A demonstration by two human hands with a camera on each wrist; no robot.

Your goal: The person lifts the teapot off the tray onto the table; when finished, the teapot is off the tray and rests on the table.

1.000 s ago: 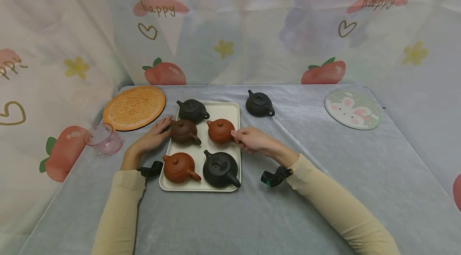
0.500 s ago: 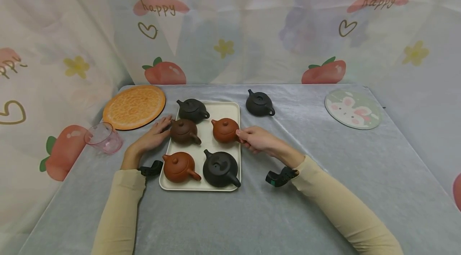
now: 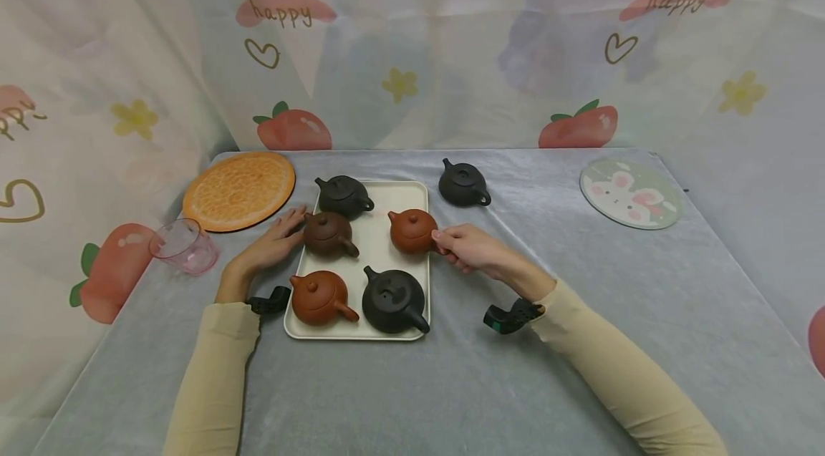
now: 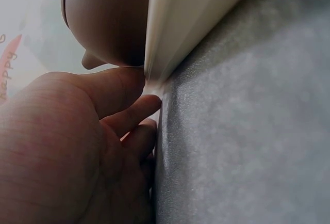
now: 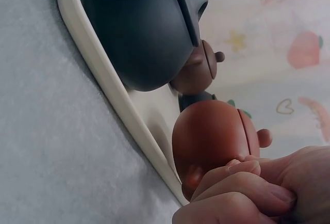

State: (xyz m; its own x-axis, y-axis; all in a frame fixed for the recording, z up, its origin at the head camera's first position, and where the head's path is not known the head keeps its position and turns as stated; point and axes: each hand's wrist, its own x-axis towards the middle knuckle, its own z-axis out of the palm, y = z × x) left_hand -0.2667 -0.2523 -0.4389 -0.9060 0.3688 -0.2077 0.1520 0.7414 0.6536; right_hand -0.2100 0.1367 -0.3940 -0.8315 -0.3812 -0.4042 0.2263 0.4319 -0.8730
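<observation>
The right hand (image 3: 465, 248) pinches the red teapot (image 3: 411, 231) by its handle — spout pointing left, at the tray's (image 3: 387, 197) right edge; left hand (image 3: 273, 247) rests flat against the left rim.

Reddish-brown clay teapot (image 3: 411, 230), far-right place on the cream rectangular tray (image 3: 389, 193): shifted rightward across the tray in steps over the last second, from near the tray's middle line to close against its right rim. Spout, formerly just right of the dark brown teapot's handle, now well apart from it.

Right hand (image 3: 473, 248), grip at the pot's handle side: moved right along with the pot; wrist and beige sleeve (image 3: 619, 370) likewise drawn rightward.
</observation>
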